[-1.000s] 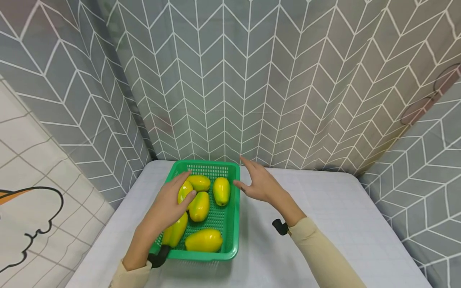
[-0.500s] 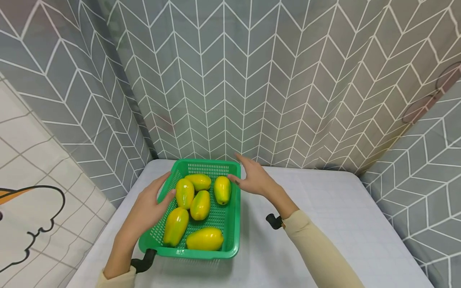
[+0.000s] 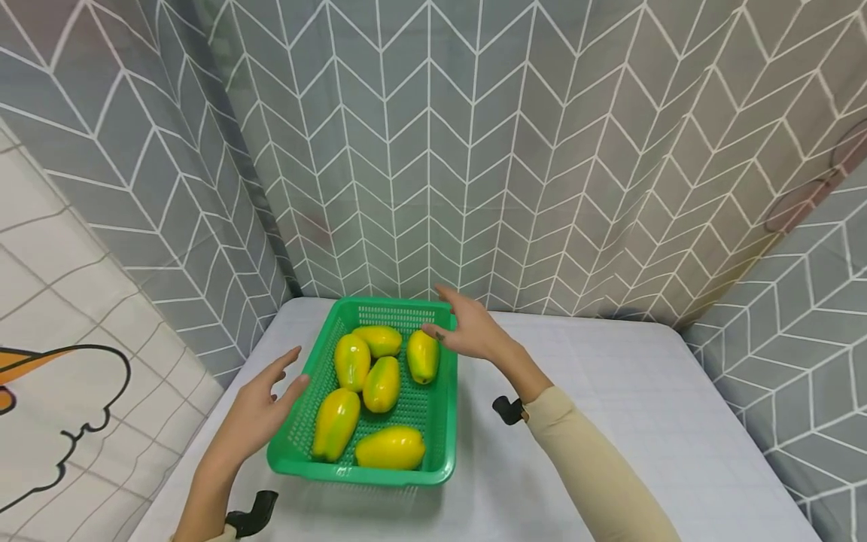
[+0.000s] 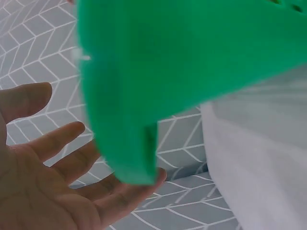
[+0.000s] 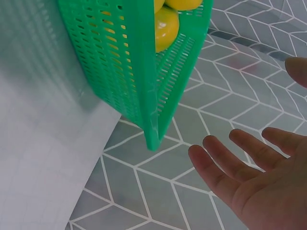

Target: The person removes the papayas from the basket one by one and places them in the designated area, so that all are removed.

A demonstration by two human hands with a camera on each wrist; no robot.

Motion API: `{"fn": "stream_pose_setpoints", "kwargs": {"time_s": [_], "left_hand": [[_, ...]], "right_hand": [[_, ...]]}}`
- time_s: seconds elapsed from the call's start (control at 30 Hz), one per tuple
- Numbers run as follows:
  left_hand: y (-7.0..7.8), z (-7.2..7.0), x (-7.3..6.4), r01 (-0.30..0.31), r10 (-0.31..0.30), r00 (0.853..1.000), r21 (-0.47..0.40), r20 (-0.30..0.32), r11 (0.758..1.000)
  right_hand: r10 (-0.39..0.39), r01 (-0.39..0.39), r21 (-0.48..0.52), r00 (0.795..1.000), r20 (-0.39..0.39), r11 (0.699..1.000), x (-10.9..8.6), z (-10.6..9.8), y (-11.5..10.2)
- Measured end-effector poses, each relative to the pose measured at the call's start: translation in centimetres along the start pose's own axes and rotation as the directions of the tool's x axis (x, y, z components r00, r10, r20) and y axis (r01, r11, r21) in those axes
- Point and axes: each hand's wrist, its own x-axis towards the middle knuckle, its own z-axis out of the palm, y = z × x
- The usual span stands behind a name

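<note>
A green plastic basket (image 3: 443,444) with perforated walls stands on the left half of the table. Inside lie several yellow-green papayas, among them one papaya (image 3: 390,448) near the front wall and another papaya (image 3: 423,356) by the right wall. My left hand (image 3: 254,412) is off the basket's left side, fingers extended and thumb spread, holding nothing. In the left wrist view its fingers reach beside the green rim (image 4: 115,120). My right hand (image 3: 470,327) hovers by the back right corner, its thumb overlapping the rim in the head view. In the right wrist view its fingers are spread apart from the basket.
A white cloth covers the table (image 3: 582,421), which stretches to the right of the basket. Grey chevron-patterned curtains (image 3: 508,150) hang behind and at both sides. A white tiled-pattern sheet (image 3: 81,301) with a cartoon drawing is at the left.
My left hand has drawn back from over the papayas to the left, outside the basket. My right hand has shifted slightly left, toward the back right corner. The basket and papayas keep their places.
</note>
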Motion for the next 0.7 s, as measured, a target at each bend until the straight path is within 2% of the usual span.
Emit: {"fn": "stream_pose_setpoints", "kwargs": {"time_s": [0.1, 0.4, 0.7], "left_hand": [[-0.6, 0.2, -0.4, 0.017, -0.016, 1.0, -0.024, 0.015, 1.0], [-1.9, 0.9, -1.4, 0.119, -0.113, 0.992, -0.1, 0.062, 0.988], [-2.1, 2.2, -1.8, 0.159, -0.157, 0.987, -0.159, 0.024, 0.974]], "right_hand": [[0.014, -0.015, 0.017, 1.0, 0.013, 1.0, 0.2, 0.1, -0.1], [0.024, -0.028, 0.077, 0.998, 0.054, 0.997, 1.4, 0.4, -1.3], [0.074, -0.083, 0.148, 0.995, 0.065, 0.986, 2.6, 1.6, -1.3]]}}
